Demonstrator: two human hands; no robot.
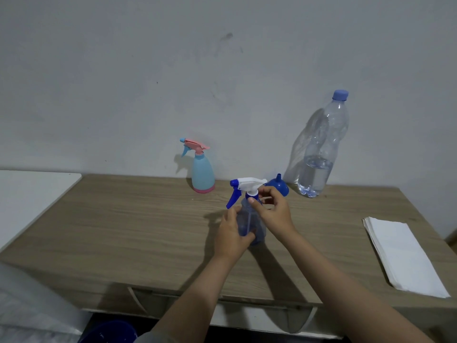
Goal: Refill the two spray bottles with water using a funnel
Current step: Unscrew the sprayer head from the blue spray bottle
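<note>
No readable labels; my left hand (232, 235) grips blue spray bottle (249, 219), right hand (270, 209) pinches its collar, on wood-grain table (123, 231) w/ grey wall (148, 70) behind

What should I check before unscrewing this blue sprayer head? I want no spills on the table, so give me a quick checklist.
1. Blue spray bottle steadied: ok, the left hand grips its body and it stands upright on the table.
2. Grip on the collar: ok, the right hand pinches below the white sprayer head.
3. Funnel within reach: ok, it lies just behind the bottle.
4. Water supply: ok, the large water bottle is partly full and capped.
5. Wipe at hand: ok, folded napkins lie to the right.
6. Collar already loosened: cannot tell.
</note>
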